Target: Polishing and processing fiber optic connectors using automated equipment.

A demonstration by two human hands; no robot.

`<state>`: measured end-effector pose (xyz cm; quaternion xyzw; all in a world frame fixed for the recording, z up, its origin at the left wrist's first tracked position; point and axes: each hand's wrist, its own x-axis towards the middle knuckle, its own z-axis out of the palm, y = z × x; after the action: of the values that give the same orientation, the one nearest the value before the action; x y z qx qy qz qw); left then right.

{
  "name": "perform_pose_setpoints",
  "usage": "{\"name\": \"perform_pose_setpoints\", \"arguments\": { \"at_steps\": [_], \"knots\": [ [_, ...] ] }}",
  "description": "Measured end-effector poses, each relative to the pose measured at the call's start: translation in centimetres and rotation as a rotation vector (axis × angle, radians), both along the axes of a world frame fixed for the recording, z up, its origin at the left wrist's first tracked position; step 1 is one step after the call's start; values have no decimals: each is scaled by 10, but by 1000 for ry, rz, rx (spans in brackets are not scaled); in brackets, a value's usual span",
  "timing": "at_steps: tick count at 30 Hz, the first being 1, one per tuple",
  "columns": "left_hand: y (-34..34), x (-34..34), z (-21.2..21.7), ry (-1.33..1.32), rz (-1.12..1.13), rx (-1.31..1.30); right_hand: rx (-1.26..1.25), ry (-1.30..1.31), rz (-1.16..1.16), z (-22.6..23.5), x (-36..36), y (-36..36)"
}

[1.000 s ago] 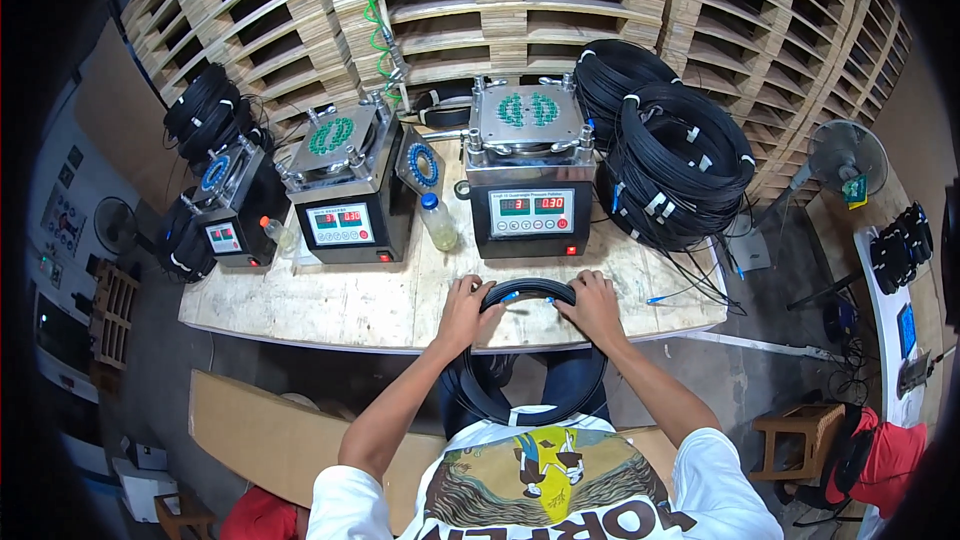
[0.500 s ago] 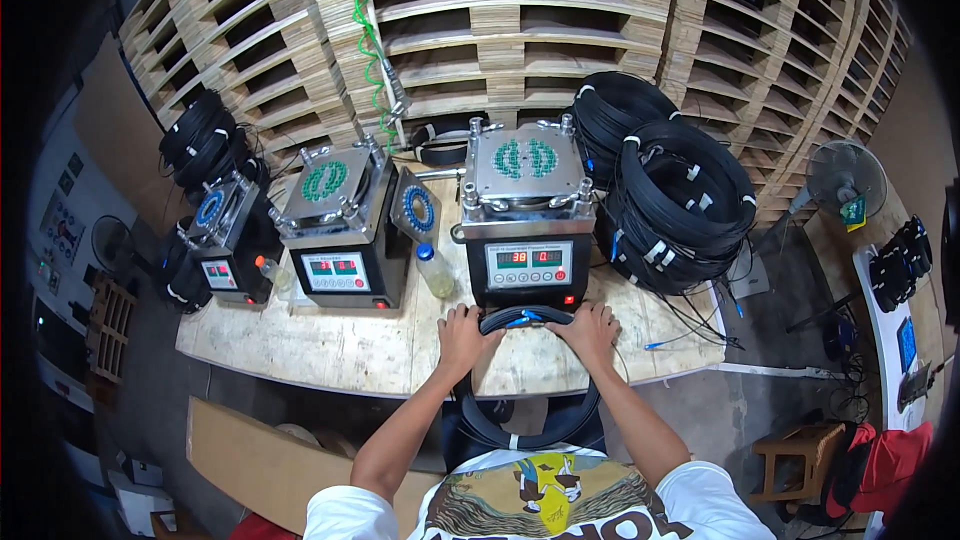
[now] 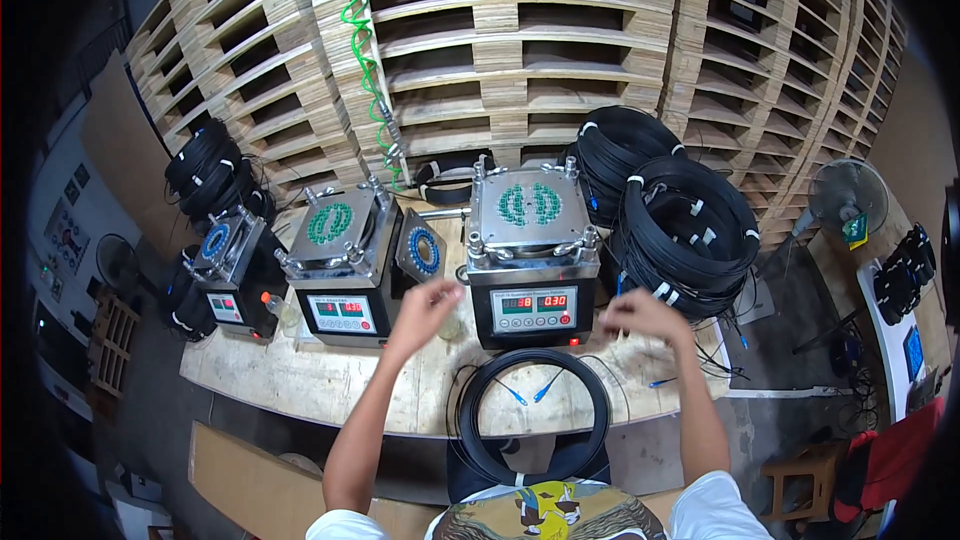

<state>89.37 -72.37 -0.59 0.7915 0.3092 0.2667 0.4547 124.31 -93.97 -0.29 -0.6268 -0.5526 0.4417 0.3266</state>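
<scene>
A coil of black cable (image 3: 598, 405) lies at the bench's front edge and hangs over toward my lap. Its two blue-tipped connector ends (image 3: 543, 393) rest inside the ring. Both hands are in the air, apart from the coil. My left hand (image 3: 430, 312), loosely bent with nothing seen in it, is left of the middle machine (image 3: 533, 312), in front of a small bottle (image 3: 450, 328) that it partly hides. To the right of that machine is my right hand (image 3: 645, 316), fingers slightly apart and empty. The machine has a steel top plate (image 3: 530, 202) with green fittings, and its display is lit.
Two similar machines (image 3: 340, 310) (image 3: 232, 308) stand to the left, with an orange-capped bottle (image 3: 287, 313) between them. Large black cable coils (image 3: 690, 240) are stacked at the right. Wooden pallets (image 3: 570, 50) rise behind, with a green coiled hose (image 3: 358, 20) hanging there.
Both hands have let go of the coil and moved up and apart. The coil now lies flatter, its connector ends spread inside the ring. The machine's right-hand readout has changed.
</scene>
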Motion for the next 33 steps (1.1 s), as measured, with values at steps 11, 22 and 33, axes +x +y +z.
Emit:
{"name": "perform_pose_setpoints", "arguments": {
  "at_steps": [11,22,33],
  "knots": [
    [57,96,53,-101,-76,-172,350,-75,-471,1,69,203],
    [30,85,96,-374,-214,-245,394,529,-716,69,29,211],
    [68,108,74,-31,72,559,701,-105,-741,131,0,243]
  ]
}}
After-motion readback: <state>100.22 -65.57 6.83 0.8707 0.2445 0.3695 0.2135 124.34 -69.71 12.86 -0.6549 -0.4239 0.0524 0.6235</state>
